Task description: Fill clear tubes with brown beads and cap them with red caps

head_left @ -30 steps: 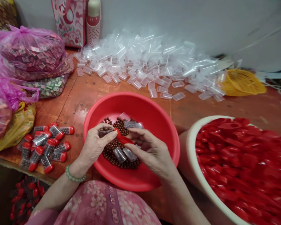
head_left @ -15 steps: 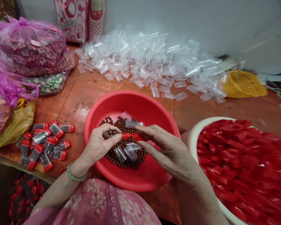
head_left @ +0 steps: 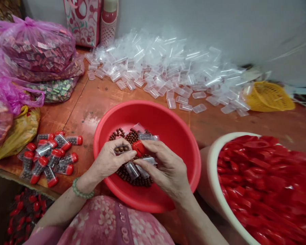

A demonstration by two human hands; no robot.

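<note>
My left hand (head_left: pixel 108 160), with a green bead bracelet at the wrist, grips a clear container (head_left: pixel 121 149) whose open end shows brown beads. Just to its right, my right hand (head_left: pixel 165 166) pinches a red cap (head_left: pixel 139 148) close to that open end. Both hands are over a red basin (head_left: pixel 178 132). Inside the basin lie many brown beads (head_left: pixel 142 181) and several clear containers (head_left: pixel 132 170), partly hidden by my hands.
Filled, red-capped containers (head_left: pixel 54 156) lie on the wooden table (head_left: pixel 76 115) at left, near tied plastic bags (head_left: pixel 35 47). Clear empty containers (head_left: pixel 163 64) are heaped along the wall beside a yellow basket (head_left: pixel 272 97). A white-rimmed tub (head_left: pixel 214 160) of red caps stands at right.
My right hand has moved left, bringing the red cap nearer to the open end of the container. My left hand still holds the container. The view has shifted slightly.
</note>
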